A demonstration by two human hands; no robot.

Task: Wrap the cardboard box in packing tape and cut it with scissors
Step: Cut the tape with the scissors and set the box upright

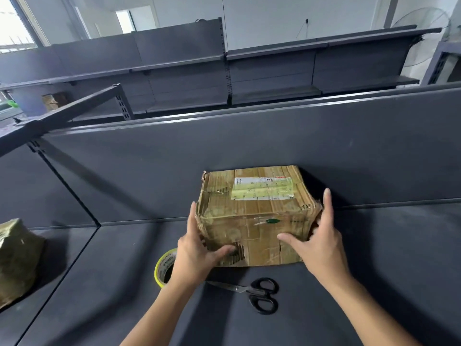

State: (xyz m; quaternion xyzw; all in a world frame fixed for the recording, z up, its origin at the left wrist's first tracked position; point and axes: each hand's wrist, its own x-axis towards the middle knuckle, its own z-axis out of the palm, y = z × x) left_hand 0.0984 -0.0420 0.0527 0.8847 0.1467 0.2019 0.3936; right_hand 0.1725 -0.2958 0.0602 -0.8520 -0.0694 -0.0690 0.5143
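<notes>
A worn brown cardboard box point(254, 216) with a white label on top rests on a dark grey shelf surface point(374, 245), against its back panel. My left hand point(197, 250) grips the box's left side, thumb on the front face. My right hand point(319, 240) holds the right side, thumb also on the front. A roll of yellowish packing tape point(163, 268) lies just left of the box, partly hidden behind my left wrist. Black-handled scissors point(257, 292) lie shut on the surface in front of the box, between my forearms.
Another taped brown package point(17, 258) sits at the far left on the neighbouring shelf section. An upright grey back panel point(224, 151) rises behind the box. More dark shelving point(249, 71) stands beyond it.
</notes>
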